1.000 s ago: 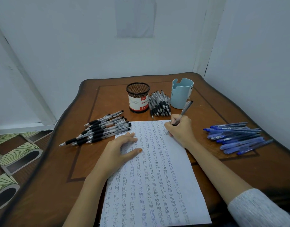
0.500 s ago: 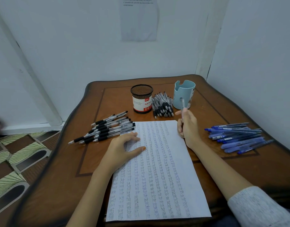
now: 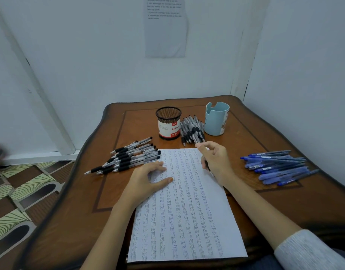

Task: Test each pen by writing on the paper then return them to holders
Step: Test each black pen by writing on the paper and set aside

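While the left hand [image 3: 148,177] lies flat on the white lined sheet of paper [image 3: 187,211], fingers spread and relaxed, its grip released, the right hand [image 3: 216,160] hovers over the sheet's top right corner. That right grip is curled round a slim dark pen [image 3: 208,167], and a short end of the barrel pokes out below the palm, pointing back towards the person. Forefinger and thumb reach forward to the near edge of the heap of clear pens with black sleeves [image 3: 191,127]; whether they touch one of those, I cannot tell.

That heap lies between the two holders at the back of the brown wooden worktop [image 3: 70,221]: a black mesh cup with a red and white label [image 3: 168,123] on the left, a pale blue plastic cup with a notched rim [image 3: 216,121] on the right. Neither shows a pen above its rim.

Left of the sheet lies a second spread of black-sleeved pens [image 3: 128,158], the nearest just beside the left fingertips. Well off to the right, a stack of blue pens [image 3: 276,166]. The paper carries columns of the word "test" from top to bottom.
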Demonstrator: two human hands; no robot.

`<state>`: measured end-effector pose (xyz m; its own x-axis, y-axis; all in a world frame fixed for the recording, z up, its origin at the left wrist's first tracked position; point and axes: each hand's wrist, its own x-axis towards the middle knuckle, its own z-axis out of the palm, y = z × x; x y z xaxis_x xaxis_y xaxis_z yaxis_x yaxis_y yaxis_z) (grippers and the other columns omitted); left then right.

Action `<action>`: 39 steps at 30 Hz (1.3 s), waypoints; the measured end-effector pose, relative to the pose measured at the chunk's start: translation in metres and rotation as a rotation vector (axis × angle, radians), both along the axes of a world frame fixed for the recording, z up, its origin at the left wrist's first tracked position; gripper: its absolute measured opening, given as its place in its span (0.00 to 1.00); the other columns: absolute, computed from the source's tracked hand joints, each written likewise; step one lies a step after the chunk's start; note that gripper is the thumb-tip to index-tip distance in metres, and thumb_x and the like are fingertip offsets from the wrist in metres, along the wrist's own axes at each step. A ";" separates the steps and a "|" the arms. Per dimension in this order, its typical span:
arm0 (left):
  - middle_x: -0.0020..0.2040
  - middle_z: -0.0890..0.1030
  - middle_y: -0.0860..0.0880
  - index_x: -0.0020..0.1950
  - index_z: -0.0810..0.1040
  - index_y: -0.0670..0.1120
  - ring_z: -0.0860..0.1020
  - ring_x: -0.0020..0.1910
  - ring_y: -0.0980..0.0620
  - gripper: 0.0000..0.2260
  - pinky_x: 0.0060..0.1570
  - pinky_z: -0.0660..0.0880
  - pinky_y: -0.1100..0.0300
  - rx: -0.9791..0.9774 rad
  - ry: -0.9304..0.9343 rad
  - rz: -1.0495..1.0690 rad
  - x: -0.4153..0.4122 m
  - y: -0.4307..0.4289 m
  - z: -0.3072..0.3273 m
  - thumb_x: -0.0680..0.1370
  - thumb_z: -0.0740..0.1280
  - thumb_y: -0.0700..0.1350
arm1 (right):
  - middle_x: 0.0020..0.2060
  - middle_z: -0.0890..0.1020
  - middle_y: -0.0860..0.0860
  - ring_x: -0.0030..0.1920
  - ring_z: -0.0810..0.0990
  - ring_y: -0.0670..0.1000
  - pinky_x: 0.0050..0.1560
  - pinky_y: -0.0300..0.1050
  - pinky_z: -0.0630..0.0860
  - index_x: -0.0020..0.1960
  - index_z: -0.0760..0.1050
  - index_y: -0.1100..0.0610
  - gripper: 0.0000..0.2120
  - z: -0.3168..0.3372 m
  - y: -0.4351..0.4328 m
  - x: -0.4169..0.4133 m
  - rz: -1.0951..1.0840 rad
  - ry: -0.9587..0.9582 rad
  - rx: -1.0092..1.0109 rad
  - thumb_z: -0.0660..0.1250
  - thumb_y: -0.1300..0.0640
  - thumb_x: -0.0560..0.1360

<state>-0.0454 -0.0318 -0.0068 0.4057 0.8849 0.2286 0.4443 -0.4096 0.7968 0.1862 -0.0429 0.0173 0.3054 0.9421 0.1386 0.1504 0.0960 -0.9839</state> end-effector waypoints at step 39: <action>0.59 0.77 0.61 0.56 0.80 0.56 0.72 0.59 0.70 0.19 0.54 0.65 0.80 0.051 0.030 0.086 0.000 0.002 0.001 0.67 0.75 0.57 | 0.42 0.82 0.51 0.40 0.77 0.44 0.46 0.39 0.76 0.50 0.82 0.59 0.05 0.025 0.095 -0.001 -0.069 -0.666 0.100 0.70 0.62 0.75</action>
